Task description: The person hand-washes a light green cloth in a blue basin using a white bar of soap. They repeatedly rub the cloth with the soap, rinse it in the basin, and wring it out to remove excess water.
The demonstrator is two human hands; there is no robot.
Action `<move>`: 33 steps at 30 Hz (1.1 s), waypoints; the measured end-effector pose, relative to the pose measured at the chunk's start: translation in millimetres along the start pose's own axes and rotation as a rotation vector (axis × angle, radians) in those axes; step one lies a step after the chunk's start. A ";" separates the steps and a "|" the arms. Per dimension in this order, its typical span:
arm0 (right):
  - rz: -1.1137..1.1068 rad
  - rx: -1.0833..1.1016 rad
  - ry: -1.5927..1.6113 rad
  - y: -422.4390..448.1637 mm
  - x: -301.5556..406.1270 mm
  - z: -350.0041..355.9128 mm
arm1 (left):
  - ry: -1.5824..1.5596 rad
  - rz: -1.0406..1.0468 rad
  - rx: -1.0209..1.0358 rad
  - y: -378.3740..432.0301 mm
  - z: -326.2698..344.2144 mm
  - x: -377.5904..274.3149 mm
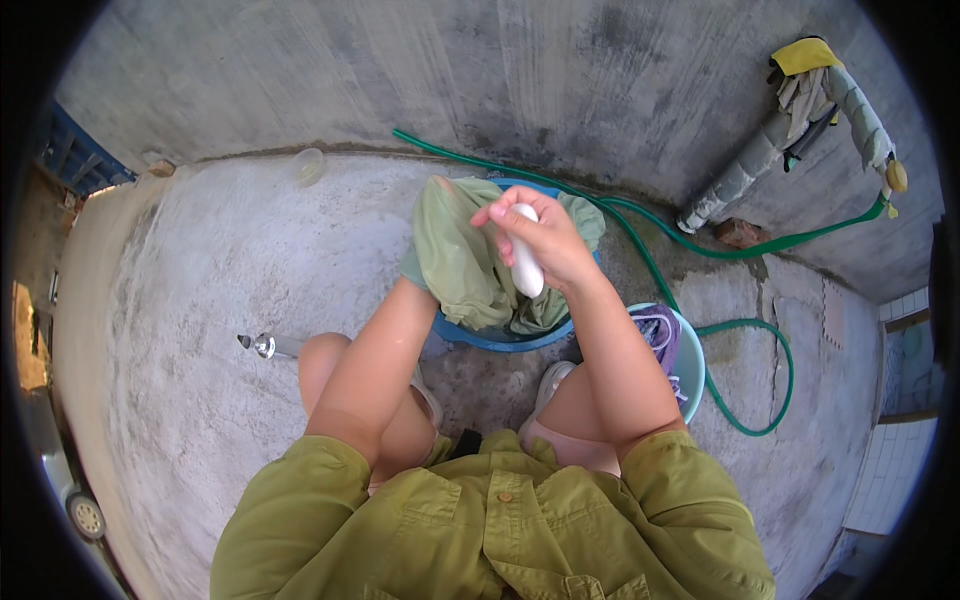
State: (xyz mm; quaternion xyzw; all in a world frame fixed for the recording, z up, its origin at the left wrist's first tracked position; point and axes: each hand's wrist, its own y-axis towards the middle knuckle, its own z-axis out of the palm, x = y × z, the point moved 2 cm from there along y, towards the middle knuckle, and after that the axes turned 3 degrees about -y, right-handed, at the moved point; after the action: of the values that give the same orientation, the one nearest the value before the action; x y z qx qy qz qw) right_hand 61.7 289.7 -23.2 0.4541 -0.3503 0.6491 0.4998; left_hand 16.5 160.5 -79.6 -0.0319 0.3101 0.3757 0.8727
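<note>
My right hand (546, 234) grips a long white bar, apparently soap, with thumb and fingers around its upper part. The white bar (527, 271) is held over a wet, light green cloth garment (461, 255). My left hand (444, 196) is inside or under that garment and props it up; the cloth hides most of the fingers. Below both hands stands a blue plastic basin (495, 343) with water at its near side. More green cloth (583, 217) hangs over the basin's right rim.
A pale blue bucket (696, 367) with a purple laced item (660, 336) stands at my right knee. A green hose (652, 266) curls behind it. Beside a wall pipe (739, 176) lies a brick (742, 233). At left are a clear plastic bowl (308, 166) and a metal-ended cylinder (276, 346).
</note>
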 end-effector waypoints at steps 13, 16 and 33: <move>-0.171 -0.290 -0.716 34.9 -55.1 -43.9 | 1.663 0.323 -0.221 6.6 -19.8 7.1; -0.042 -0.346 -0.851 33.2 -48.5 -66.8 | 1.166 0.451 -0.228 4.0 2.5 -22.1; -0.310 -0.767 0.205 13.5 10.2 -155.5 | 0.924 0.760 -0.605 -22.1 66.3 -82.6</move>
State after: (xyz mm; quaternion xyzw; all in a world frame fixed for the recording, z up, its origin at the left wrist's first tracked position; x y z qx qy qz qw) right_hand 10.5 431.0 -66.9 0.2157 -0.4426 0.4308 0.7562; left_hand 22.3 111.3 16.6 -0.3212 0.5227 0.6750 0.4098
